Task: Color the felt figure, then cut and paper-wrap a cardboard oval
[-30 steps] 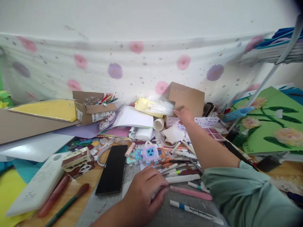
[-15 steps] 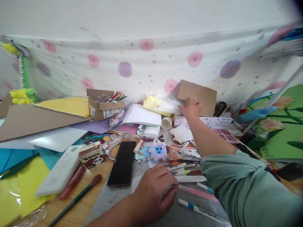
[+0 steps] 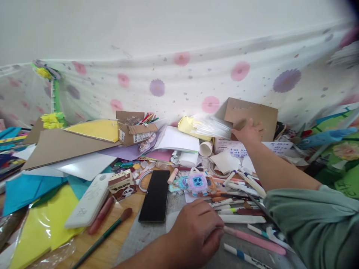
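My right hand (image 3: 250, 132) reaches to the back of the table with its fingers spread in front of an upright piece of brown cardboard (image 3: 259, 112). Its thumb is beside a clear plastic packet of thin white strips (image 3: 211, 127), which lies against a yellow pouch (image 3: 186, 125). Close to me, my left hand (image 3: 198, 231) is closed and rests low over the grey mat (image 3: 131, 239). A pink-handled tool (image 3: 256, 241) has its thin end at my left fingertips. Whatever is inside the closed fingers is hidden.
A black phone (image 3: 154, 196), a crocheted piece (image 3: 198, 182) and several pens lie around the left hand. Farther left are a white power bank (image 3: 88, 201), a panda box (image 3: 122, 185) and a paintbrush (image 3: 103, 237). A carton (image 3: 137, 130) stands behind, near white paper (image 3: 179, 139).
The camera has turned, so the whole scene sits farther right. My right hand has slid a little rightward along the cardboard, fingers spread wider. My left hand stays closed by the pink-handled tool.
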Tool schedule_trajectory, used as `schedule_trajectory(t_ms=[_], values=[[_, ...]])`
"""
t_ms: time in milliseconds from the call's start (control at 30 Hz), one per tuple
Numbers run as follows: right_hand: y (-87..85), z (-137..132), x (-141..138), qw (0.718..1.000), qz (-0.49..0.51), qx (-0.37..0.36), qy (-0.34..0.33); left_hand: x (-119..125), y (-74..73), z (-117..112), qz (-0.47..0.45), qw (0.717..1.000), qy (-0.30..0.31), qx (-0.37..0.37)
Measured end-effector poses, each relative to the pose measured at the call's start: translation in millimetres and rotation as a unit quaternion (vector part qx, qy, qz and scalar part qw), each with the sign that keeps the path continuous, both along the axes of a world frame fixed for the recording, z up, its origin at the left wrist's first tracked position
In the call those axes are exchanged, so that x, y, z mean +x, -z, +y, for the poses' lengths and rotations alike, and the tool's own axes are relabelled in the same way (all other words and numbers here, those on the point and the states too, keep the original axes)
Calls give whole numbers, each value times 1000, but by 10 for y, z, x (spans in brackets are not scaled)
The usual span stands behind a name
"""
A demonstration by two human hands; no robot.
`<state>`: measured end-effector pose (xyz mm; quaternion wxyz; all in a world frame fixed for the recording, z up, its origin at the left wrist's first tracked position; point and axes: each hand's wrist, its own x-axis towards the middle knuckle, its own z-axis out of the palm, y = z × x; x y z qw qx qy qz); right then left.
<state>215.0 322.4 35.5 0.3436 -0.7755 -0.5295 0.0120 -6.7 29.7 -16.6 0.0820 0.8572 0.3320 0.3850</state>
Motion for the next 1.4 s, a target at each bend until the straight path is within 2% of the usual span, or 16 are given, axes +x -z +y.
schedule_trajectory(t_ms=[167, 300, 467, 600, 667, 700, 767, 800, 833, 900, 967, 1033, 1100, 1200, 1333, 1400], values=[[90, 77, -53, 999, 11, -24, -26, -2, 30, 29, -13, 1000, 12, 6], [-8, 7, -144, 999, 16, 5, -38, -27, 13, 48, -1, 1000, 13, -22], [-285, -258, -58, 994, 4, 101, -39, -59, -53, 38, -3, 998, 8, -64], [-443, -717, 138, 981, -13, 183, -64, -80, -27, 27, -85, 985, -3, -151], [-376, -1072, 209, 968, -43, 217, -119, -84, -6, 40, -211, 944, -11, -255], [-296, -1266, 230, 958, -64, 231, -158, -83, -5, 50, -291, 906, 1, -308], [-76, -1658, 251, 932, -108, 243, -247, -72, -28, 64, -441, 807, 56, -390], [46, -1845, 253, 908, -146, 252, -300, -63, -49, 64, -490, 760, 86, -418], [162, -2018, 253, 876, -201, 267, -348, -53, -70, 59, -518, 724, 117, -441], [354, -2301, 243, 827, -281, 272, -403, -33, -102, 40, -543, 672, 147, -481], [479, -2474, 225, 809, -319, 264, -417, -23, -115, 19, -565, 639, 135, -505], [545, -2539, 210, 809, -325, 257, -418, -25, -114, 4, -557, 635, 99, -526], [562, -2529, 214, 819, -317, 253, -407, -37, -112, 2, -525, 652, 67, -543], [526, -2479, 281, 858, -271, 256, -354, -55, -130, 19, -498, 680, 45, -536], [445, -2476, 433, 900, -123, 310, -281, -64, -164, 39, -502, 698, 23, -509], [428, -2482, 481, 915, -9, 303, -266, -64, -162, 43, -494, 703, 15, -511]])
